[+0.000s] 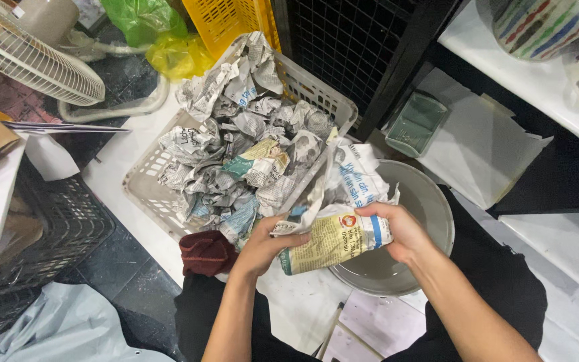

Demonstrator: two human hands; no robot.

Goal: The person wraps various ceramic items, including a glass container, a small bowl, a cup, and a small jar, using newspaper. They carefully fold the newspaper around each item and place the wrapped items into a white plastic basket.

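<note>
Both hands clamp newspaper-wrapped bundle (pixel 335 236) over grey bowl (pixel 430 201): left hand (pixel 266 245) pinches near end, right hand (pixel 397 231) cups far end. Basket (pixel 143 175) of crumpled newsprint sits just left of bowl. Wrapping step apparently underway; loose paper folds likely need tucking.

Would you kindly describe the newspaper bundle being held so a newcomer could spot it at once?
Start at the white basket heaped with crumpled newspaper. Just right sits a grey bowl; over it, the left hand and right hand grip the newspaper bundle. Unlike the grey wads, it shows yellowish print.
</note>
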